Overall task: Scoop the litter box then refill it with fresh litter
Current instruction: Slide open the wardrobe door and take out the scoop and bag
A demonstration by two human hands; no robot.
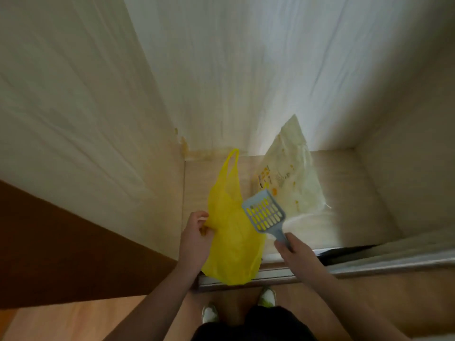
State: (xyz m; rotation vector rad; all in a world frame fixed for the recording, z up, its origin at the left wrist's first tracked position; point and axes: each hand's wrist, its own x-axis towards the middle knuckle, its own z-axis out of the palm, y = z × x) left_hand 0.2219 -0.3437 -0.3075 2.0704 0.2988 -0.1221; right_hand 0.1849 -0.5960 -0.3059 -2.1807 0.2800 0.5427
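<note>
My left hand pinches the left edge of a yellow plastic bag that hangs in front of me, one handle loop sticking up. My right hand grips the handle of a grey-blue slotted litter scoop, its head held over the bag's right side. Beyond the scoop a pale, printed litter bag leans on the floor against the wall. No litter box is in view.
I stand at a metal sliding-door track at the mouth of a narrow nook with light walls. A dark wooden panel is on the left. My feet in white slippers are just behind the track.
</note>
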